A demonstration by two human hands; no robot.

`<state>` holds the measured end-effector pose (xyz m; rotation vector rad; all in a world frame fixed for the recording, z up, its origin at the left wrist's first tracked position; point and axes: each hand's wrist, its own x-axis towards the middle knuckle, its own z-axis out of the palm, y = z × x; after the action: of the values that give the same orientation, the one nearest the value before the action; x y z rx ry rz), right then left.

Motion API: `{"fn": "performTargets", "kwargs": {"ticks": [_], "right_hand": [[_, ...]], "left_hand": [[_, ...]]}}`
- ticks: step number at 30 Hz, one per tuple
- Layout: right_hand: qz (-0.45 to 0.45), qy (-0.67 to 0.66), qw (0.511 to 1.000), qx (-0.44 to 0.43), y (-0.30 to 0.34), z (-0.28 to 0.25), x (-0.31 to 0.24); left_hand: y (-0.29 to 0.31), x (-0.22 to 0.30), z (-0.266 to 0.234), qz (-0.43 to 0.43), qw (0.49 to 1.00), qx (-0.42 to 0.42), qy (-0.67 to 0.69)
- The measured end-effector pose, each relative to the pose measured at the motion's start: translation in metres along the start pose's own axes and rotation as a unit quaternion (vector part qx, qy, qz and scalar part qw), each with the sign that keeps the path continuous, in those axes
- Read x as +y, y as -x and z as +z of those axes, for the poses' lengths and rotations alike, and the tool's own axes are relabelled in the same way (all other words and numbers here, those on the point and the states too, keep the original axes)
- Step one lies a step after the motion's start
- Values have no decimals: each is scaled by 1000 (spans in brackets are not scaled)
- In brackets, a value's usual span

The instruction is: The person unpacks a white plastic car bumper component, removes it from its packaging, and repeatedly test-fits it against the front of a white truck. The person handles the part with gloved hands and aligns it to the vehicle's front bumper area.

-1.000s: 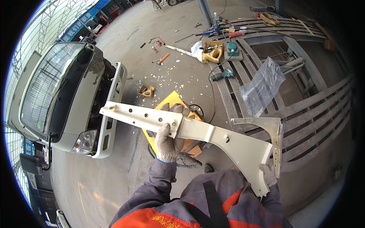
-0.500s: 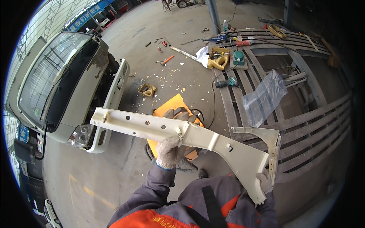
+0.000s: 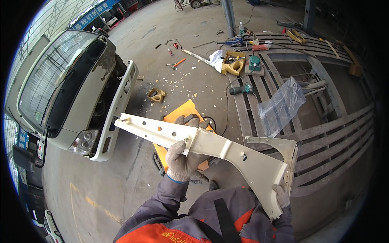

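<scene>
Cream panel (image 3: 256,173) shifts its left end slightly right; left hand (image 3: 180,163) pinches it mid-length, fingers past far edge; right hand (image 3: 282,195) clasps right end, fingers partly hidden.

"How did the long panel (image 3: 259,170) look?"
"Like painted metal, smooth, with a soft sheen."
"And what covered the left hand (image 3: 178,162) and right hand (image 3: 281,195)?"
"Knitted cloth, matt and slightly rough."
"The bag (image 3: 281,107)?"
"That was clear plastic, glossy and crinkled."
"The windscreen (image 3: 56,67)?"
"Glossy, reflective glass."
"And the floor (image 3: 131,178)?"
"It looked like matt concrete."
</scene>
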<state>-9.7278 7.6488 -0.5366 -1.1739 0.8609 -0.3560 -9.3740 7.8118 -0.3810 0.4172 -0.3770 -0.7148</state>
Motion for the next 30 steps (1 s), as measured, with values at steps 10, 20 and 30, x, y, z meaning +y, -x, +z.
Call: {"fn": "performTargets", "kwargs": {"ticks": [10,20,30], "right_hand": [[-11,-133,991,7,15,-7,8],[-50,33,997,45,18,-11,2],[60,65,996,-14,2,9,11]], "left_hand": [[-7,1,-1,0,999,13,36],[-14,3,-4,25,1000,9,-1],[-13,19,-40,32,997,37,-60]]}}
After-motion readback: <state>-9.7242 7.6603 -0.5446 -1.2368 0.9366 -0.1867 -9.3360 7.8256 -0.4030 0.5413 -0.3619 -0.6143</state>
